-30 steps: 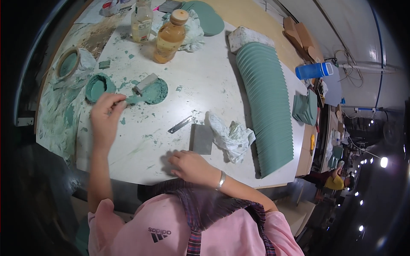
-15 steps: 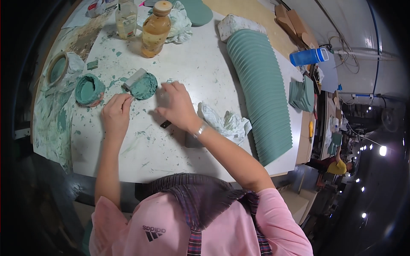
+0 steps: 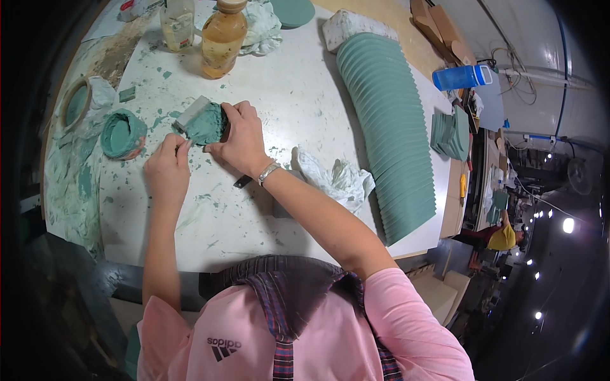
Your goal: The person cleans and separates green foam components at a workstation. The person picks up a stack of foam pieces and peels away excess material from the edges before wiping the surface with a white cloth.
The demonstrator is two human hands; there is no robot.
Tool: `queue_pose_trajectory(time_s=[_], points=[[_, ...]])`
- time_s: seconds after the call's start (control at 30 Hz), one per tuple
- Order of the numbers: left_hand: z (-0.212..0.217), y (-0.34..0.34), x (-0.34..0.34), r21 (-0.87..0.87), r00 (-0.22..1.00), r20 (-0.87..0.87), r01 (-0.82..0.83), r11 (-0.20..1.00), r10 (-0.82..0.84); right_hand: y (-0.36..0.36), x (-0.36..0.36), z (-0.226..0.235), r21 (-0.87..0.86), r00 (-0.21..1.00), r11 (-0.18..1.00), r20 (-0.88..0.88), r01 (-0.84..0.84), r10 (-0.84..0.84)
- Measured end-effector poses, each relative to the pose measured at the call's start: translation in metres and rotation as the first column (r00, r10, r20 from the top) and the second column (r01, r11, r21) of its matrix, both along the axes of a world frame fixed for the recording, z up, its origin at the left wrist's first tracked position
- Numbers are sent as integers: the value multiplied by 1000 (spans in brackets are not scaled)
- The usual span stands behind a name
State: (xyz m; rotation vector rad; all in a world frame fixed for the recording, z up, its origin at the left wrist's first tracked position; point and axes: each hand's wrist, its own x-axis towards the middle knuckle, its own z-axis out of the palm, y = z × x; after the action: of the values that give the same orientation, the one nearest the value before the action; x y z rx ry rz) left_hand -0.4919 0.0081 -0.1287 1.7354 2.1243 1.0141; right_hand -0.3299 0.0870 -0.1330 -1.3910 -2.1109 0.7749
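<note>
My left hand (image 3: 168,168) is closed in a pinch on a scraper; its flat grey blade (image 3: 192,113) lies against green paste. That thick, lumpy paste (image 3: 206,126) fills a small round dish, whose far right edge is dark and crusted. Around the dish's right side curl the thumb and fingers of my right hand (image 3: 243,141), gripping it; part of the dish is hidden behind them. Just left of my left hand stands a round tub (image 3: 141,147) of smoother green paint. A small dark flat piece (image 3: 243,181) lies beneath my right wrist.
Two bottles, one clear (image 3: 177,28) and one amber (image 3: 222,44), stand at the back. A crumpled white cloth (image 3: 333,181) lies right of my forearm. Beyond it runs a long row of stacked green sheets (image 3: 391,133). A blue bottle (image 3: 454,77) and another person (image 3: 502,238) are farther right.
My right hand has moved left and closed on the side of the paste dish, which it was apart from before. The left hand keeps its pinch on the scraper, slightly shifted.
</note>
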Motion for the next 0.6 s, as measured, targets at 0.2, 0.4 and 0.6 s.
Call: queue_pose_trajectory(time_s=[0.2,0.4,0.6], points=[[0,4,2,-28,998,-58,-21,999,20,0,1,-6,12,999,1000,-26,27,-26],[-5,11,3,-77,987,-160,14,997,-26,1,4,-9,36,999,999,-48,18,-16],[-3,13,-5,-45,994,-98,50,998,-55,2,6,-15,51,996,999,-86,14,-9]])
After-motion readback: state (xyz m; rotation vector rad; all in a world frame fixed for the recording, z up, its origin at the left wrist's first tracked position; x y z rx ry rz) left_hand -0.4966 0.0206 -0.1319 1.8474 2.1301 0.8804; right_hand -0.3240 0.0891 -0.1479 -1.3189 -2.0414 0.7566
